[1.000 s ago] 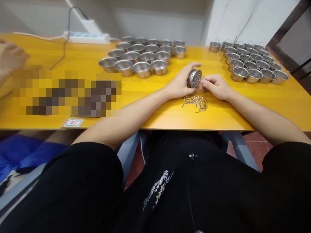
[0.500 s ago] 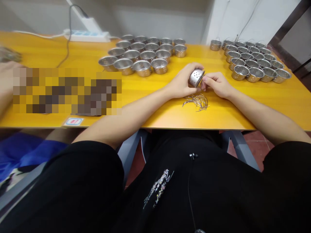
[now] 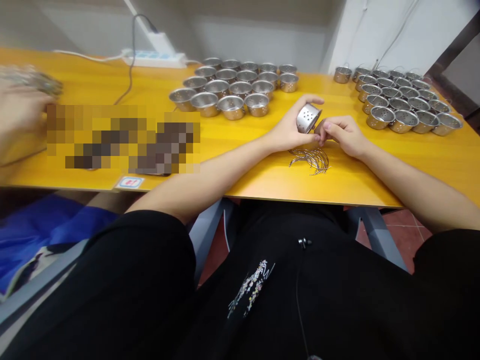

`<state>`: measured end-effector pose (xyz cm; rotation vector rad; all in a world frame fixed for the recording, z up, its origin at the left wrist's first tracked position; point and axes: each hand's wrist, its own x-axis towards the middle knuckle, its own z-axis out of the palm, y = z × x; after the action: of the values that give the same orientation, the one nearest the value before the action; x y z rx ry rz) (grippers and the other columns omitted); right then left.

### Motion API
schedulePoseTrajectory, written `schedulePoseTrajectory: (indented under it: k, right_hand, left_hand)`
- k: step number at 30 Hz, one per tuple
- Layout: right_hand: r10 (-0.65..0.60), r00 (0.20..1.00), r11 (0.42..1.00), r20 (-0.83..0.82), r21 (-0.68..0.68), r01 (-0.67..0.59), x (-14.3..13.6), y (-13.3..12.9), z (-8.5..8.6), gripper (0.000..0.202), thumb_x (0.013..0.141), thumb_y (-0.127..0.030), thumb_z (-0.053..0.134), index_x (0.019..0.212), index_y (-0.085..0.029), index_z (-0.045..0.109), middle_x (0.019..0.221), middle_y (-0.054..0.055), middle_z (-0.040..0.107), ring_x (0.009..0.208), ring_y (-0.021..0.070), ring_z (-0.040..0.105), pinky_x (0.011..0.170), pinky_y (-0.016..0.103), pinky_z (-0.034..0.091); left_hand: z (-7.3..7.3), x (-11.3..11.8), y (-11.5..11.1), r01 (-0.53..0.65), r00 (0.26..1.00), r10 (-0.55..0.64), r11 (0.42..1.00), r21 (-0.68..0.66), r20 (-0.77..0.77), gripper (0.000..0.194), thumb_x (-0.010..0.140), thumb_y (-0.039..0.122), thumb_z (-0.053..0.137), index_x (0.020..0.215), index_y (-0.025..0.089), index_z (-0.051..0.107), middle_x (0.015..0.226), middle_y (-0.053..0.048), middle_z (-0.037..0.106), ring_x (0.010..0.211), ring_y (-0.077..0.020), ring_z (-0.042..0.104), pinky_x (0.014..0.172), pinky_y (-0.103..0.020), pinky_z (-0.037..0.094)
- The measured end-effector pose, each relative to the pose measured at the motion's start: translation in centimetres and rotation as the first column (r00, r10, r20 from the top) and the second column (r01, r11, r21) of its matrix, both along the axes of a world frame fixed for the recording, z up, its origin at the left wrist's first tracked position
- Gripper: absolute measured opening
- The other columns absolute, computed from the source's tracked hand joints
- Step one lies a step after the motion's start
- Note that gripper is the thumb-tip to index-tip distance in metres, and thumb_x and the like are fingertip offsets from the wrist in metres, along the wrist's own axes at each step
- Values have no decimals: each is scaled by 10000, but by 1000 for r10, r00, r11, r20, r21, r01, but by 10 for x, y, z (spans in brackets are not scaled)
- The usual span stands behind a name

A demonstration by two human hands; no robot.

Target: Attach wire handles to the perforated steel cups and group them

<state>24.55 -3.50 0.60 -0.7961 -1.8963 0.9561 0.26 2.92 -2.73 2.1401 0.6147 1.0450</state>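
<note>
A small metal cup with punched holes (image 3: 308, 119) lies tilted in my left hand (image 3: 285, 131), its mouth turned to the right. My left thumb and fingers wrap round its sides. My right hand (image 3: 347, 137) is closed in a pinch by the lower part of the cup's rim; what its fingertips hold is too small to make out. Just below both hands, a loose pile of thin curved metal wires (image 3: 314, 160) rests on the yellow table (image 3: 262, 175).
Rows of similar cups (image 3: 231, 107) stand at the back middle. More cups, several with wire handles up, (image 3: 404, 121) fill the back right. Blurred-out items (image 3: 161, 150) lie left, near another person's hand (image 3: 22, 117). A power strip (image 3: 155, 59) sits behind.
The whole view has shifted, so the table things appear farther right. My right fingers are slightly lower along the cup's rim. My left hand keeps its hold on the cup.
</note>
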Motion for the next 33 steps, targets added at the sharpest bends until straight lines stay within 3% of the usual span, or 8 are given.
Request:
schedulePoseTrajectory:
  k: [4,10,17,22,29,33]
  right_hand:
    - [-19,1000,1000,11,-15,19,0,-1,1,937,886,-1228,862,761,-303,780,755,65,749,754,280,699,751,462,698]
    - [5,1000,1000,10,5,-5,-5,-8,3,926,854,-1202,922,774,-289,791,779,71,791,748,276,736,748,438,706]
    - [-25,999,1000,31,17,24,-9,-13,5,896,859,-1170,955,824,-280,861,846,89,849,760,276,763,750,419,714]
    - [0,1000,999,31,37,-1,-9,-14,3,859,936,-1141,925,870,-285,916,880,87,874,742,266,752,768,438,723]
    - [0,1000,997,31,76,-3,-7,-13,0,789,1019,-1067,921,913,-286,954,900,84,881,744,267,752,779,441,713]
    - [-15,999,997,43,70,12,-7,-12,-2,792,1028,-1059,911,902,-278,941,854,79,851,737,270,754,766,424,700]
  left_hand:
    - [-11,5,8,44,999,-44,996,-73,1,1228,867,914,1051,1771,260,541,1452,-191,765,1327,-494,827,1163,-734,700]
    - [-21,6,16,37,998,-30,993,-116,63,1287,868,1201,853,1711,285,527,1462,-221,744,1305,-495,816,1117,-731,712]
    - [-14,7,9,58,996,-50,991,-117,70,1352,788,1298,772,1681,310,543,1451,-195,758,1220,-463,828,1043,-697,728]
    - [-6,5,4,82,989,-69,992,-94,128,1323,774,1300,787,1598,292,550,1415,-187,776,1219,-466,849,1028,-700,737]
    - [-9,6,9,111,984,-95,989,-101,151,1227,834,1177,868,1622,292,551,1439,-194,794,1174,-436,873,943,-642,769]
    - [-7,6,8,88,988,-69,987,-135,140,1200,813,1144,867,1603,296,554,1470,-194,788,1219,-443,838,1000,-671,743]
